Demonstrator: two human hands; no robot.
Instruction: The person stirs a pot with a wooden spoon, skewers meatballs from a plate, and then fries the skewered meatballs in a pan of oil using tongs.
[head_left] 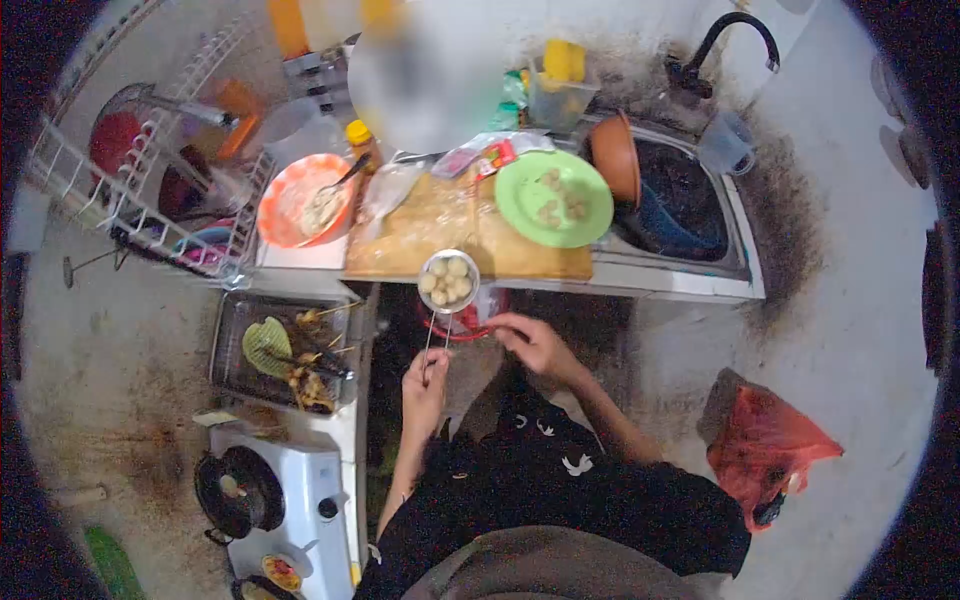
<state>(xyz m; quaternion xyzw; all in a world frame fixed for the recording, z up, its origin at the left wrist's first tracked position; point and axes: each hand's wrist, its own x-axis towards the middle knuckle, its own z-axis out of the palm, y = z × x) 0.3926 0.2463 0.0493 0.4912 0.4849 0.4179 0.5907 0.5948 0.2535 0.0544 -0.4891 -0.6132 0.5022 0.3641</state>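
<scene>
My left hand (427,378) is closed round the wire handle of a small strainer (449,281), which holds several pale round balls. The strainer is at the front edge of the wooden board (430,230). Below and partly behind it is a red-rimmed container (470,331). My right hand (520,338) has its fingertips pressed on the container's right rim. Beyond them, a green plate (555,225) with several pale pieces lies on the board's right part. At the left, an orange-and-white bowl (285,205) holds pale paste and a spoon.
A sink (690,190) with a brown pot (613,160) lies at the right. To the left stand a dish rack (130,200), a tray of skewers (235,375) and a stove (310,480) with a pan (245,495). A red bag (765,445) sits low right.
</scene>
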